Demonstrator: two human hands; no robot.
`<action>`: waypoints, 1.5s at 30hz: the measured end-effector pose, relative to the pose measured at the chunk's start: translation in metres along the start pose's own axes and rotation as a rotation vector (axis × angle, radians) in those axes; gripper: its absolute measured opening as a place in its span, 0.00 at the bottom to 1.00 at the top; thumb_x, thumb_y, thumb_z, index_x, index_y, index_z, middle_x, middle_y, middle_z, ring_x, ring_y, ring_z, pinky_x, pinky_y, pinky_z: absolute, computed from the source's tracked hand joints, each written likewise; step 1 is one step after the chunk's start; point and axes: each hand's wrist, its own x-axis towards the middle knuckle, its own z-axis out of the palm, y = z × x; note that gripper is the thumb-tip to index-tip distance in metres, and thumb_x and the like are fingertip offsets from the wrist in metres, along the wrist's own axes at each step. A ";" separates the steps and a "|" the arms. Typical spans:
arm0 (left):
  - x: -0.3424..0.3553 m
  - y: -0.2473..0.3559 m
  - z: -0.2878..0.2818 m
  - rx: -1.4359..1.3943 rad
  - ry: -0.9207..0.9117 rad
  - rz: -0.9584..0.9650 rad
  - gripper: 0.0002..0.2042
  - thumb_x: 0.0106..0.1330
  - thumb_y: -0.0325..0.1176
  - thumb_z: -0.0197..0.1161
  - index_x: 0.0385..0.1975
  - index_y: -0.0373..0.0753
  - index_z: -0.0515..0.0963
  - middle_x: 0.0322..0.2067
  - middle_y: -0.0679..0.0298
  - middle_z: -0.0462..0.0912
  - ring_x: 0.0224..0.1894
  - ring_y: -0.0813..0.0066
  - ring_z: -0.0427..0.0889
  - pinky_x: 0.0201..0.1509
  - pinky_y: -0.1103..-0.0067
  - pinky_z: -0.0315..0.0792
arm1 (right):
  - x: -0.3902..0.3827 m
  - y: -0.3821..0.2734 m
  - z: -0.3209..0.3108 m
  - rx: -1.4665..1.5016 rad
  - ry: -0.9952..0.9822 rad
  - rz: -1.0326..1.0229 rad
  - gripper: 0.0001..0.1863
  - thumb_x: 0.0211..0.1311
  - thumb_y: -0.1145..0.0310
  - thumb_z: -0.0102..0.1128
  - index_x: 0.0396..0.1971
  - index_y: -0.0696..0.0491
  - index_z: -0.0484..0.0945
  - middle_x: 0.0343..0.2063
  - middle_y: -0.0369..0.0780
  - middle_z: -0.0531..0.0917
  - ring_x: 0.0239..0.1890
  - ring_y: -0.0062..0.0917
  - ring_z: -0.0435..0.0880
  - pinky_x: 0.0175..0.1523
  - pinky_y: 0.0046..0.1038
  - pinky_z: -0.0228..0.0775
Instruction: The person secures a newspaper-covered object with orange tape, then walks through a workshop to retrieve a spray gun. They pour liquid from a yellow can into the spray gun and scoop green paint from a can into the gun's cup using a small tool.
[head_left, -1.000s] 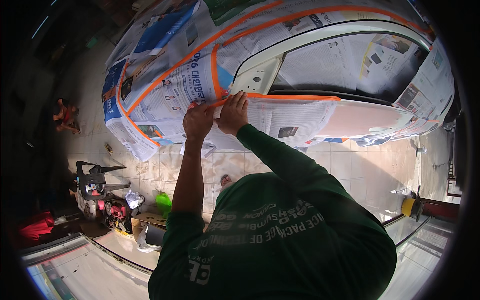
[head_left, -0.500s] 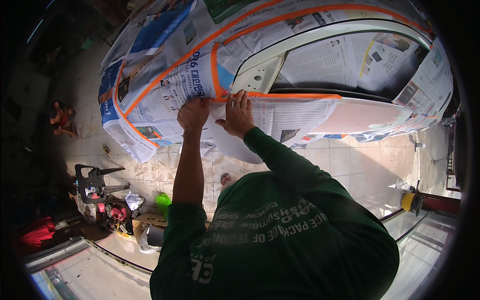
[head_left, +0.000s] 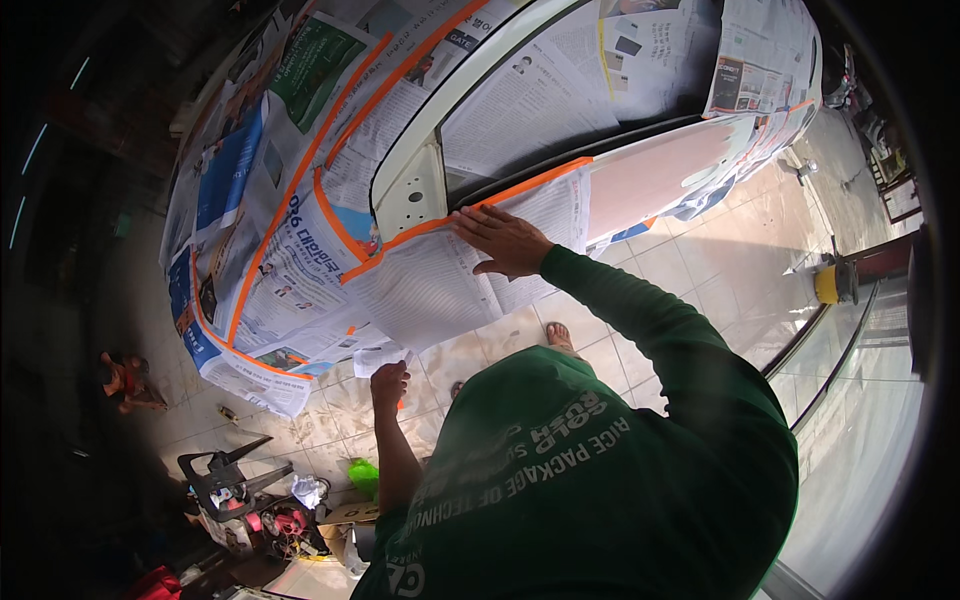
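Note:
A car body covered in newspaper held by orange masking tape fills the upper view. My right hand (head_left: 505, 243) lies with fingers outstretched on a newspaper sheet (head_left: 425, 290), its fingertips at the orange tape (head_left: 535, 180) along the lower edge of the window opening. The sheet hangs down over the door. My left hand (head_left: 390, 384) is closed, low and apart from the car, near a small white piece of paper (head_left: 378, 358). A bit of orange shows beside this fist; what the fingers hold is hidden. Left of the right hand is a bare pale panel with holes (head_left: 412, 195).
A bare pinkish door area (head_left: 665, 170) lies right of the sheet. On the tiled floor at lower left are a black chair (head_left: 215, 485), a green plastic bag (head_left: 364, 476), crumpled white paper (head_left: 308, 490) and a cardboard box (head_left: 350, 513). A yellow-and-black object (head_left: 828, 284) stands at right.
My left hand has left the taped edge and come down toward me, closed. My right hand now lies flatter on the sheet's taped edge. The view has shifted and turned.

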 end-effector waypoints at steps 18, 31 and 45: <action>0.018 0.015 0.034 -0.423 0.083 0.046 0.47 0.59 0.34 0.75 0.76 0.44 0.51 0.71 0.57 0.62 0.23 0.75 0.75 0.20 0.76 0.68 | -0.155 0.130 0.001 0.154 0.542 1.092 0.51 0.65 0.46 0.62 0.71 0.69 0.50 0.73 0.64 0.47 0.76 0.57 0.48 0.77 0.43 0.47; -0.001 0.069 0.011 -0.218 -0.413 -0.068 0.13 0.61 0.29 0.72 0.43 0.38 0.77 0.27 0.71 0.78 0.25 0.81 0.75 0.30 0.80 0.69 | -0.186 -0.094 0.133 1.898 -0.435 1.421 0.54 0.59 0.29 0.59 0.76 0.46 0.51 0.75 0.47 0.55 0.75 0.41 0.57 0.66 0.42 0.60; -0.038 0.244 0.003 -1.312 -0.299 0.685 0.27 0.75 0.55 0.49 0.62 0.39 0.71 0.57 0.56 0.79 0.56 0.59 0.79 0.61 0.62 0.73 | -0.115 -0.033 -0.079 2.486 0.803 0.617 0.30 0.67 0.57 0.58 0.65 0.56 0.67 0.58 0.44 0.77 0.62 0.38 0.75 0.70 0.43 0.63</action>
